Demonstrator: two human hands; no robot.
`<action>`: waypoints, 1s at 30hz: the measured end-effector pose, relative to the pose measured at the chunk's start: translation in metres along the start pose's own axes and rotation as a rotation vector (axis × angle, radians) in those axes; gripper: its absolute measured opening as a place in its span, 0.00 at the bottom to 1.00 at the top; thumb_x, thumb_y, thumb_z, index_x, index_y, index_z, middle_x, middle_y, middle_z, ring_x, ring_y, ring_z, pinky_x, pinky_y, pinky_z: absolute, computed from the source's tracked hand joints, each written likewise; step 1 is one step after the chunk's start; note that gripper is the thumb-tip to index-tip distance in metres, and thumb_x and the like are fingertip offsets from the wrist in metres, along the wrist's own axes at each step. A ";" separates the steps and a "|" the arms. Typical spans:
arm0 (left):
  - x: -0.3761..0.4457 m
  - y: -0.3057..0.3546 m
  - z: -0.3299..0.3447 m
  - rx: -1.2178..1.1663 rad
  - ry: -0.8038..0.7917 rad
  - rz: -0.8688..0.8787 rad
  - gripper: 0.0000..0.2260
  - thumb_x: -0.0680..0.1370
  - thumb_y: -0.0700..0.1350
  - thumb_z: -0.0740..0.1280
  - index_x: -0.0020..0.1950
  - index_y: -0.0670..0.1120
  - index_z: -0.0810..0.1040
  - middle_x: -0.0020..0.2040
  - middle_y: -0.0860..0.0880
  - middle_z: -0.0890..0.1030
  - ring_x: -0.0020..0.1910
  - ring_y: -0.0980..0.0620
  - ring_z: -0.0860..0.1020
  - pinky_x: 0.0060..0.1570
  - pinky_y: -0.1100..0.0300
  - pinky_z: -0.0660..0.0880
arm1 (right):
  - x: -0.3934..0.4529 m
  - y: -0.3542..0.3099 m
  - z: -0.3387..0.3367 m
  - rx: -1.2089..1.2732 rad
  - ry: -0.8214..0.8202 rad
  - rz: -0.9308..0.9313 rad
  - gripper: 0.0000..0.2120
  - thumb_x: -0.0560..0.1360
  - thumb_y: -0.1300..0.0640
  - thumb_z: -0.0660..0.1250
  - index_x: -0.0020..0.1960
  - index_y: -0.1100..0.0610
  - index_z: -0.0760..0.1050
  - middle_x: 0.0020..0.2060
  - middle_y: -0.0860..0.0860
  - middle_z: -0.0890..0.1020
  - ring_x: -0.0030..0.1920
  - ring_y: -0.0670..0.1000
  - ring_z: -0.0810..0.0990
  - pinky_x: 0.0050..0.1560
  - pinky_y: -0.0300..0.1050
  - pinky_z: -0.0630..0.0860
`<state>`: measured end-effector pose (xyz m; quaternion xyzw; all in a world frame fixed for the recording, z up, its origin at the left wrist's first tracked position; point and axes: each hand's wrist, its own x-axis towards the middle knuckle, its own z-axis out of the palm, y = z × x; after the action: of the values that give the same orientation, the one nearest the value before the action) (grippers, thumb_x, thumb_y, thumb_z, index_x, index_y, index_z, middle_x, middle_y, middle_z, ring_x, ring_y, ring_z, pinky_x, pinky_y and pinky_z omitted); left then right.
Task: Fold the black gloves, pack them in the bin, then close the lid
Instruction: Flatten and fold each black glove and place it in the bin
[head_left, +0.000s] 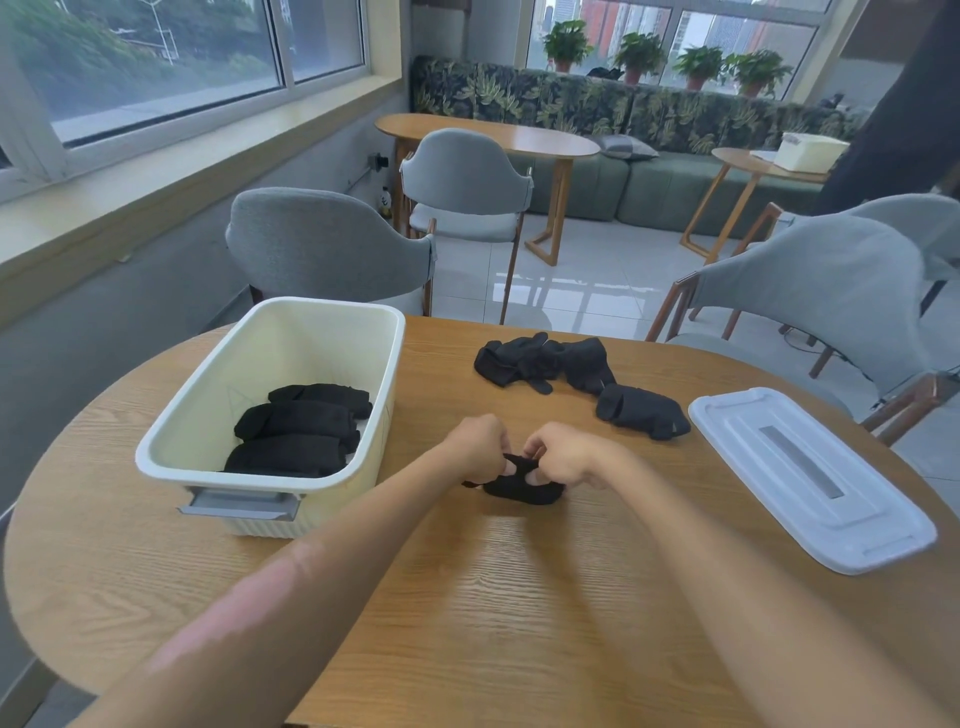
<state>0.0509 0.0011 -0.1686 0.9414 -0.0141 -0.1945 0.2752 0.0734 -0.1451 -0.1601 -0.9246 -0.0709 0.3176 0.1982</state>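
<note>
A black glove bundle (524, 491) lies on the wooden table (519, 597) in front of me. My left hand (475, 444) and my right hand (563, 454) both pinch its cuff edge with curled fingers, close together. To the left stands the cream bin (208, 415), open, with three folded black gloves (298, 428) lying inside. More loose black gloves (545, 361) and one rolled glove (641, 410) lie farther back on the table. The white lid (810, 478) rests flat on the table at the right.
Grey chairs (332, 249) stand around the far side of the table. Behind them are more wooden tables (488, 135), a patterned bench and potted plants by the windows. Another person's dark sleeve (904, 104) shows at the upper right.
</note>
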 end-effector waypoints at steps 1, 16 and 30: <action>-0.003 0.001 -0.005 0.002 0.013 0.011 0.09 0.78 0.46 0.72 0.56 0.43 0.80 0.50 0.43 0.82 0.45 0.45 0.81 0.43 0.54 0.79 | -0.003 -0.001 -0.002 0.025 0.008 -0.008 0.15 0.78 0.63 0.69 0.63 0.54 0.78 0.58 0.54 0.80 0.58 0.58 0.79 0.57 0.57 0.81; -0.067 -0.007 -0.127 0.005 0.231 0.199 0.08 0.78 0.46 0.71 0.56 0.45 0.80 0.50 0.46 0.83 0.45 0.50 0.80 0.36 0.64 0.71 | -0.059 -0.096 -0.064 -0.075 0.229 -0.325 0.10 0.77 0.57 0.70 0.59 0.50 0.78 0.51 0.47 0.81 0.51 0.49 0.80 0.52 0.47 0.79; -0.089 -0.098 -0.204 -0.070 0.324 0.124 0.06 0.82 0.48 0.66 0.56 0.48 0.80 0.51 0.51 0.82 0.41 0.56 0.79 0.34 0.67 0.70 | -0.022 -0.211 -0.052 -0.083 0.235 -0.464 0.08 0.77 0.61 0.70 0.53 0.52 0.78 0.52 0.52 0.83 0.51 0.52 0.81 0.52 0.48 0.81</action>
<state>0.0375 0.2007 -0.0306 0.9476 -0.0207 -0.0234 0.3180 0.0871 0.0251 -0.0235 -0.9214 -0.2704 0.1509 0.2346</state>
